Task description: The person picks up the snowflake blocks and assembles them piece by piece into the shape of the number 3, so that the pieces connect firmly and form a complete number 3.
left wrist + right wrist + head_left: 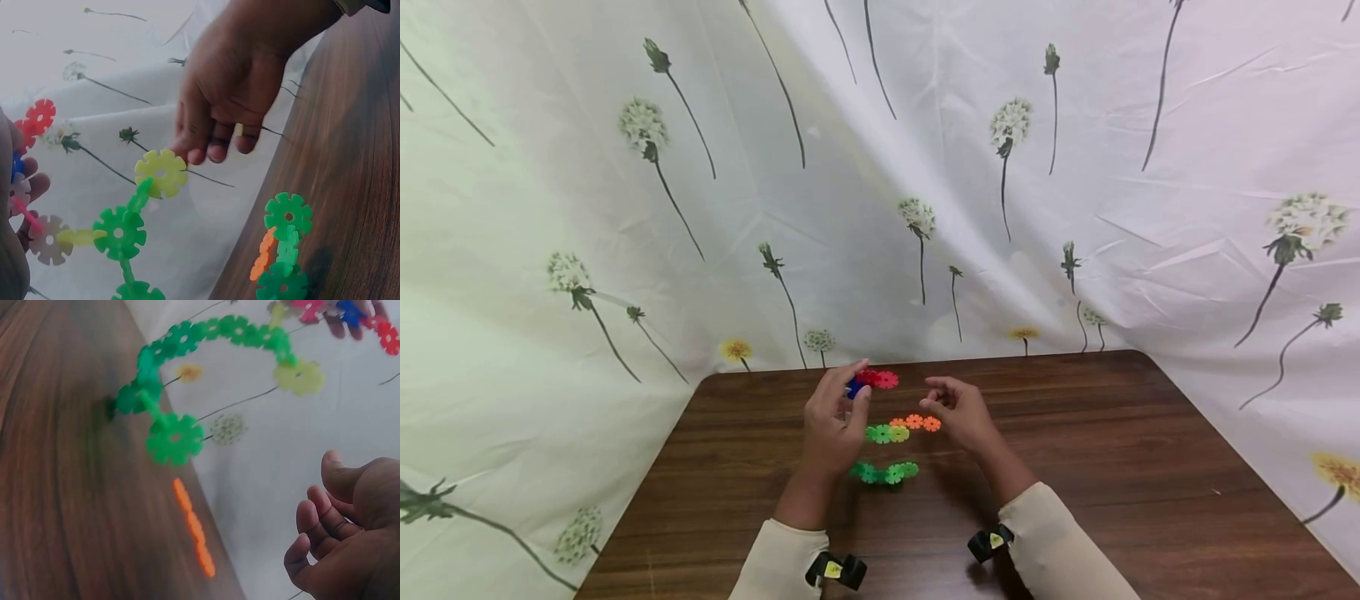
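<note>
My left hand [837, 421] holds a chain of interlocking plastic snowflake discs near its blue disc [854, 387]. Red discs [887, 380] stick out past the fingers. From the grip the chain curves down through pink, greyish and yellow discs to a long row of green discs [175, 439]. A pale yellow disc [160, 173] branches off the green part. To the right, apart from the chain, my right hand [964, 414] has loosely bent fingers and no disc visible in it. Three joined orange discs [914, 422] lie on the table beyond the green ones.
The dark wooden table [1120, 467] reaches back to a white cloth [865, 208] printed with dandelions, which hangs behind and at both sides. Black camera mounts [837, 570] sit on both wrists, over light sleeves [1063, 542].
</note>
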Demonstrator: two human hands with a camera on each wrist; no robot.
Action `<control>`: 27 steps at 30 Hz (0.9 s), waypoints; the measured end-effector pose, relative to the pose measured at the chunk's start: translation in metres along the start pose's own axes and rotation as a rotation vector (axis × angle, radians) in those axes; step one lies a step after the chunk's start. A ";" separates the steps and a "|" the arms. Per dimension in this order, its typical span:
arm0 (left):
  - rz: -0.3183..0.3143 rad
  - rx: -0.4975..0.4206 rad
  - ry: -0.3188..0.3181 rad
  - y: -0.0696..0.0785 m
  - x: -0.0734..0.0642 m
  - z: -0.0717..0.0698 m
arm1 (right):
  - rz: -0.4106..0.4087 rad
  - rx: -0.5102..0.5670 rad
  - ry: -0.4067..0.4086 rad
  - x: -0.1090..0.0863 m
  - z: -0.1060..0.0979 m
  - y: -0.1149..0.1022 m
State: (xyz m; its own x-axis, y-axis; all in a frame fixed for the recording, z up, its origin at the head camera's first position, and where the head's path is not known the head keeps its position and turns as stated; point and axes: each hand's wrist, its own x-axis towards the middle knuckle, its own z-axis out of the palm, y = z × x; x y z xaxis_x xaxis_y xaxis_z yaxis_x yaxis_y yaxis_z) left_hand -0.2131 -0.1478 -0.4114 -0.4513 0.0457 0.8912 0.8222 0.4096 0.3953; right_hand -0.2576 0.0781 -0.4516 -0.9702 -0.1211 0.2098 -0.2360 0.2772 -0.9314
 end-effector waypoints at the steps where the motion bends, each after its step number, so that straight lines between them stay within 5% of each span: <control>1: -0.002 0.000 -0.001 0.000 0.000 0.000 | -0.002 -0.016 0.001 0.000 0.000 0.003; 13: -0.081 0.003 -0.057 0.004 0.000 -0.004 | 0.039 -0.056 -0.001 0.002 0.003 0.034; 27: -0.073 -0.007 -0.090 0.002 0.000 -0.003 | 0.030 -0.128 -0.014 0.004 0.009 0.053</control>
State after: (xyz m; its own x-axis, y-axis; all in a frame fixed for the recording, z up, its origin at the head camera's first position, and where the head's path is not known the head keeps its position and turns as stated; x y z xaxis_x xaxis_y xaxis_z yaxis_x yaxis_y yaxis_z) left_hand -0.2106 -0.1498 -0.4104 -0.5392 0.0975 0.8365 0.7882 0.4084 0.4604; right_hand -0.2732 0.0835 -0.5032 -0.9763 -0.1238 0.1777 -0.2130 0.4001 -0.8914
